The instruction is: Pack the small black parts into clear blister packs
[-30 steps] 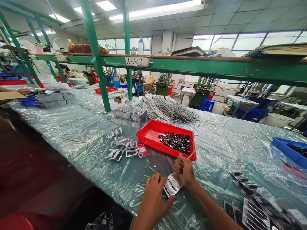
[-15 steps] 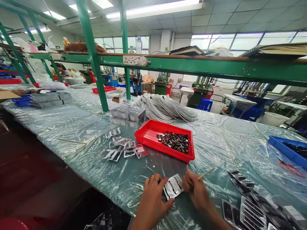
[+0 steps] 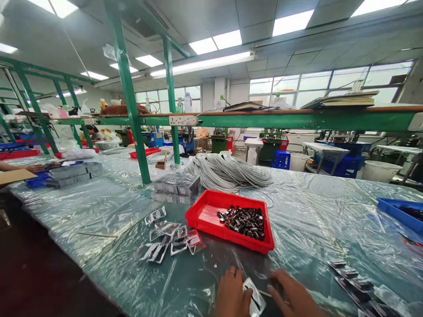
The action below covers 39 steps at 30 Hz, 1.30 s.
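Observation:
My left hand [image 3: 231,293] is low in the view, fingers bent and thumb against a small silver packet [image 3: 256,301] with a dark strip on it. To the right of the packet, my right hand [image 3: 292,295] has its thumb and forefinger apart. A thin pale stick [image 3: 265,293] shows between the packet and the right hand, partly hidden by that hand. Beyond both hands stands a red tray [image 3: 228,235], holding a heap of small dark, shiny pieces [image 3: 244,221]. More silver packets [image 3: 158,251] lie loosely left of the tray, one with red on it [image 3: 194,240].
Stacked grey boxes [image 3: 175,185] and a coil of grey cable [image 3: 228,171] sit behind the tray. A green post [image 3: 134,105] rises at left. Dark packs [image 3: 358,281] and a blue tray [image 3: 396,209] lie at right. Another person's hand [image 3: 35,168] is at far left.
The view has tilted up, so my hands and the table sit lower. My right hand has opened from a closed grip on the stick, which now shows left of it.

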{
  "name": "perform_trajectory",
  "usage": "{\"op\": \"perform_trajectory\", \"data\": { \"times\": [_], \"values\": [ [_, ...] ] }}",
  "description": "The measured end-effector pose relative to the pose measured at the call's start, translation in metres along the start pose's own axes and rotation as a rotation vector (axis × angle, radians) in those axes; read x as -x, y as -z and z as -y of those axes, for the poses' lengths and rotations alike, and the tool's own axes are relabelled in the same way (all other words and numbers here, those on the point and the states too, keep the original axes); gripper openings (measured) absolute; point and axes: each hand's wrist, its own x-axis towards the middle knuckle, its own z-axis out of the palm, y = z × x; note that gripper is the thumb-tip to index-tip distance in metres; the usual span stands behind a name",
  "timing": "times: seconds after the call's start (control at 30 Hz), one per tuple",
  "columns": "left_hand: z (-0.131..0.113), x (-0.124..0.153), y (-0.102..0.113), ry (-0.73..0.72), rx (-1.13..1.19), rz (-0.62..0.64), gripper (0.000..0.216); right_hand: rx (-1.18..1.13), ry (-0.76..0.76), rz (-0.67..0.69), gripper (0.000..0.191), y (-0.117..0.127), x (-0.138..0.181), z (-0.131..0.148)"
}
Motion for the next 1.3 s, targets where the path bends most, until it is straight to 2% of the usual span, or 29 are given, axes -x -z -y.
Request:
{"op": "perform_trajectory", "data": {
  "times": [0.07,0.17,0.23,0.3,0.4,0.47,0.53,0.63,0.77,0.87,0.97,1.07,1.17,1.3],
  "values": [
    [0.011,-0.011,0.0,-0.011,0.253,0.02,0.015,-0.108,0.025,0.081,0.03,-0.015,-0.02,0.018],
    [0.026,-0.03,0.011,0.006,0.739,-0.028,0.038,-0.241,0.061,0.11,0.026,-0.028,-0.057,0.043],
    [0.029,-0.047,0.028,0.013,0.926,-0.088,0.053,-0.309,0.108,0.031,0.027,-0.027,-0.084,0.059],
    [0.022,-0.067,0.051,-0.016,0.983,-0.147,0.058,-0.362,0.181,-0.057,0.027,-0.019,-0.112,0.074],
    [-0.001,-0.098,0.092,-0.137,0.979,-0.203,0.055,-0.507,0.266,-0.142,0.028,-0.002,-0.148,0.09],
    [-0.02,-0.117,0.114,-0.225,0.975,-0.174,0.052,-0.687,0.234,-0.177,0.031,0.004,-0.164,0.091],
    [-0.034,-0.136,0.124,-0.282,0.968,-0.093,0.048,-0.851,0.154,-0.202,0.035,0.004,-0.176,0.084],
    [-0.045,-0.164,0.119,-0.271,0.905,-0.04,0.044,-0.903,0.064,-0.247,0.04,-0.001,-0.189,0.064],
    [-0.041,-0.189,0.096,-0.204,0.766,-0.164,0.032,-0.623,0.084,-0.378,0.042,-0.005,-0.201,0.036],
    [-0.033,-0.197,0.086,-0.197,0.654,-0.075,0.023,-0.439,0.052,-0.294,0.038,-0.003,-0.205,0.019],
    [-0.024,-0.2,0.08,-0.178,0.672,0.062,0.025,-0.354,0.036,-0.176,0.039,-0.003,-0.208,0.001],
    [-0.016,-0.204,0.072,-0.137,0.71,0.077,0.028,-0.328,0.053,-0.151,0.039,-0.007,-0.213,-0.017],
    [-0.013,-0.21,0.061,-0.04,0.796,0.073,0.03,-0.32,0.046,-0.206,0.038,-0.013,-0.219,-0.026],
    [-0.019,-0.211,0.056,0.075,0.836,-0.013,0.03,-0.277,0.066,-0.327,0.032,-0.019,-0.224,-0.035]
  ]
}}
